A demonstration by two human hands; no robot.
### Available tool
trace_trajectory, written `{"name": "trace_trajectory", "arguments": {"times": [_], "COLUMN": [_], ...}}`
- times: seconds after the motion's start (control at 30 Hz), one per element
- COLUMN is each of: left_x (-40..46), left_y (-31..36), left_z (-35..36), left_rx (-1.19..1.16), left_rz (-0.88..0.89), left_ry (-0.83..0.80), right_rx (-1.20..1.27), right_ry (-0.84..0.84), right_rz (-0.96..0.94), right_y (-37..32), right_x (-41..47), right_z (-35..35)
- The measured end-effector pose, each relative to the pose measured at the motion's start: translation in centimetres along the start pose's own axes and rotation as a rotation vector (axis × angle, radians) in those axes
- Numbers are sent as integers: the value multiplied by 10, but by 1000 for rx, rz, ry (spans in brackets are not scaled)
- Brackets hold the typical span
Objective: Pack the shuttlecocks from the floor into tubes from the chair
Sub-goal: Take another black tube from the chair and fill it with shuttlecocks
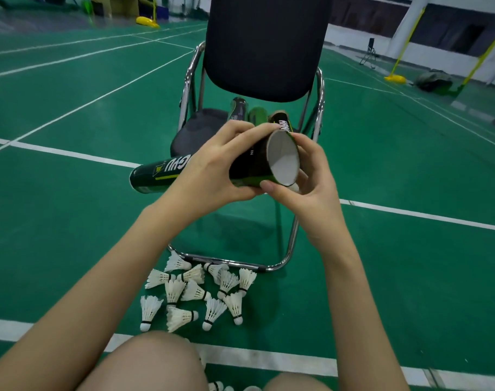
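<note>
Head view: left hand (pixel 212 167) fingers wrap the dark tube (pixel 201 170); right hand (pixel 302 187) fingers curl around its open end, held over the chair's (pixel 266 46) front edge. More tubes (pixel 257 114) lie on the seat. Shuttlecocks (pixel 195 292) cluster on the floor (pixel 71 210) by the chair's base.
</note>
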State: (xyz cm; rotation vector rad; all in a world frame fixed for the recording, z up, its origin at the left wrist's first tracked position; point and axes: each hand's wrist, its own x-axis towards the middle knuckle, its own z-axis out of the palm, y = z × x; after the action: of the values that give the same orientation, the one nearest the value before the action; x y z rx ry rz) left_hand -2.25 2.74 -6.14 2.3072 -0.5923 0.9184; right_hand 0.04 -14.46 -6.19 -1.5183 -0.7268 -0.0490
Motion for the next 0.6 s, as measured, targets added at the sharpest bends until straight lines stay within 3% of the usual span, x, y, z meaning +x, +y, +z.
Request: {"name": "trace_trajectory", "arguments": {"times": [0.17, 0.6], "left_x": [-14, -90], "left_y": [-25, -69], "left_z": [16, 64], "left_rx": [76, 83], "left_rz": [-83, -289], "left_ry": [-116, -227], "right_rx": [51, 193], "right_ry": [19, -78], "right_rz": [52, 346], "right_y": [29, 117], "right_x": [2, -27], "right_z": [-8, -5]}}
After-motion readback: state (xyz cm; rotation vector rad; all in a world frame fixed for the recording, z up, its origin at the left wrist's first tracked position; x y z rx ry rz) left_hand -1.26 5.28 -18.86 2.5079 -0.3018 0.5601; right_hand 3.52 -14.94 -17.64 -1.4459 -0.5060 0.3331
